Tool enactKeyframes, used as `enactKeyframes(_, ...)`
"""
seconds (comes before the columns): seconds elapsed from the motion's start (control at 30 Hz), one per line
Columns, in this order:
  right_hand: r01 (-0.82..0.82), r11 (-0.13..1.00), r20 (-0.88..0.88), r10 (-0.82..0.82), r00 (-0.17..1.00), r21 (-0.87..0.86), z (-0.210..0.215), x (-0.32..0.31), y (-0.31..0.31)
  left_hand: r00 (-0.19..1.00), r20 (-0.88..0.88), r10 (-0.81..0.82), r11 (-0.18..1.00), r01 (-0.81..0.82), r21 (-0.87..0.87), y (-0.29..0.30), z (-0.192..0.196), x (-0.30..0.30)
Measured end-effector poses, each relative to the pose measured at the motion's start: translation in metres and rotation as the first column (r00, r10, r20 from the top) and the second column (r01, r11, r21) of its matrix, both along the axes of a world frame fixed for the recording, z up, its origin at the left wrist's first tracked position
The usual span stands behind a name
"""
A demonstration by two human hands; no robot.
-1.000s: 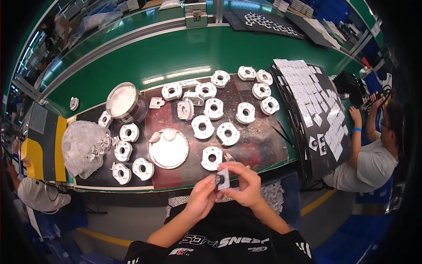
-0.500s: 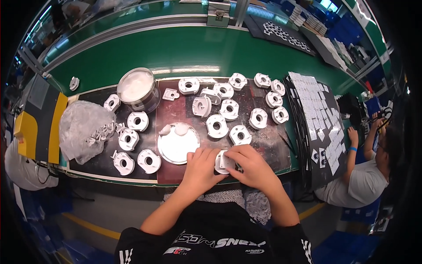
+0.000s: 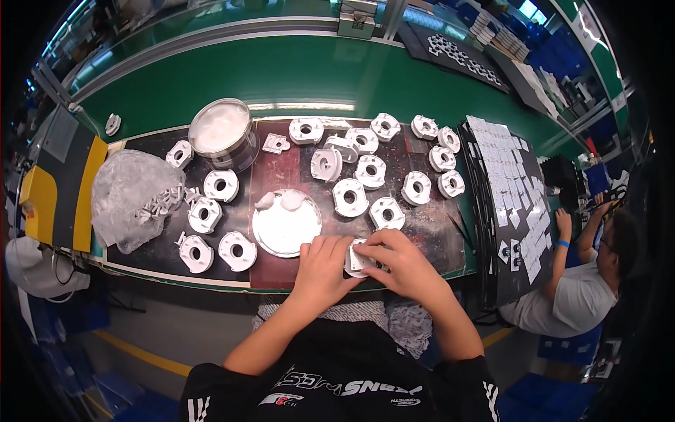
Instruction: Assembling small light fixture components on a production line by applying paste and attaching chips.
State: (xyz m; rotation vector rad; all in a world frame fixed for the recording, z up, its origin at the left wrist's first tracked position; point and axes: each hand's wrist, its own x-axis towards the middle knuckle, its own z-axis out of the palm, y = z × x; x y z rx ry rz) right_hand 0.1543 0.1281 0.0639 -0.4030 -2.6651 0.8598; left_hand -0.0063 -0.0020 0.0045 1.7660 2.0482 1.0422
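White plate (image 3: 360, 259), squarish and flat-faced, sits over a rounded white housing (image 3: 349, 265) near the table's (image 3: 295, 81) front edge; left hand (image 3: 322, 273) cups the housing, right hand (image 3: 402, 264) pinches the plate.

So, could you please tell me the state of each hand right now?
Left hand: closed, holding the round white part.
Right hand: closed, fingers on the white plate over it.

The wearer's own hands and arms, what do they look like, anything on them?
The left hand and right hand are ungloved, and the forearms are bare. The black shirt has sleeves ending near the elbows, with white stripes.
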Motion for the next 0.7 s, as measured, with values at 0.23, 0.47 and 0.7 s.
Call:
enactKeyframes(0.23, 0.051, 0.996, 0.024, -0.049, 0.999, -0.067, 0.002, -0.001, -0.002, 1.0, -0.017, 0.024, 1.0, -0.024, -0.004, 0.0, 0.0, 0.002)
enactKeyframes(0.47, 0.062, 0.996, 0.067, -0.058, 0.996, -0.062, 0.004, 0.001, -0.001, 0.999, -0.022, 0.027, 1.0, -0.027, -0.014, -0.001, -0.003, 0.007)
enactKeyframes(0.7, -0.007, 0.997, 0.088, 0.014, 0.996, -0.078, 0.003, 0.006, 0.006, 1.0, -0.011, 0.025, 1.0, -0.025, 0.006, 0.0, -0.001, 0.01)
